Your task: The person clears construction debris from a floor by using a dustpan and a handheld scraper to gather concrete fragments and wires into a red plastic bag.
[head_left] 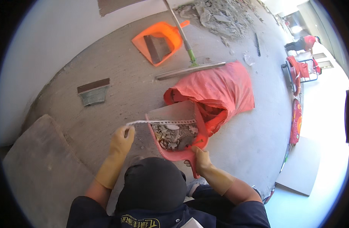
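Observation:
My left hand (121,141), in a yellow rubber glove, pinches one end of a white perforated strip (174,122). The strip stretches across a red dustpan (173,155) that holds grey and pale rubble (170,137). Gloved the same way, my right hand (202,159) is closed around the dustpan's handle. The pan's far lip lies at the mouth of a bulging red woven sack (229,85), which rests on its side with its opening toward me. Some dark debris shows inside the mouth; the rest of its contents is hidden.
Beyond the sack lie a wide floor squeegee (189,70) with a long pole and an orange dustpan (170,34). A wide scraper blade (94,92) is at left, near a grey board (45,159). Rubble (227,19) heaps far back. Another person (307,42) bends near a cart (309,70).

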{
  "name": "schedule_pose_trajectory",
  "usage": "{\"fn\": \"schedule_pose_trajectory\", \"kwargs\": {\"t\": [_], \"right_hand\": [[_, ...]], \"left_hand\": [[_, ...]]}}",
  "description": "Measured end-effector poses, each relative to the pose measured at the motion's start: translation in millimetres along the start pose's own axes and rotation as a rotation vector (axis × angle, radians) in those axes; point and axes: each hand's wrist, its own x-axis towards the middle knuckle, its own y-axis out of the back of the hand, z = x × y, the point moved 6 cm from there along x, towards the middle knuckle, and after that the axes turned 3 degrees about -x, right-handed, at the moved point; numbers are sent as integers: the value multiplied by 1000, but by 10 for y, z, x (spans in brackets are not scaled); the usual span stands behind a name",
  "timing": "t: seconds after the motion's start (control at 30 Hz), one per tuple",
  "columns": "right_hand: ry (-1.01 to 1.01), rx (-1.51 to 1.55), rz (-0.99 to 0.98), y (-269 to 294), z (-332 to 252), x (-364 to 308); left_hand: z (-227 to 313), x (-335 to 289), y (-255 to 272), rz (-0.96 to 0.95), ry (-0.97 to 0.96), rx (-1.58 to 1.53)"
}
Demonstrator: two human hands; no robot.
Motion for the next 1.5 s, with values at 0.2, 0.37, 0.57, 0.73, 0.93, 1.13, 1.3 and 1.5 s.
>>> {"fn": "schedule_pose_trajectory", "kwargs": {"t": [0.2,0.37,0.57,0.73,0.93,1.13,1.3,1.5], "right_hand": [[-42,130,120,295,-12,41],[-63,309,209,680,49,26],[-99,505,90,166,-588,-94],[-134,680,107,282,-875,-433],[-119,736,158,-42,-1230,318],[-326,936,81,33,-1053,245],[-223,784,-93,-646,-989,539],[-165,822,-168,-155,-863,497]], "left_hand": [[821,887,-466,287,-550,69],[1731,1233,-1612,-47,-625,626],[1224,2418,-1454,-178,-745,914],[1760,1544,-1179,-287,-837,709],[2105,1589,-1174,-396,-628,840],[2173,1107,-1367,-432,-442,879],[1890,1227,-853,-302,-426,992],[2116,1462,-1225,-29,-102,814]]}}
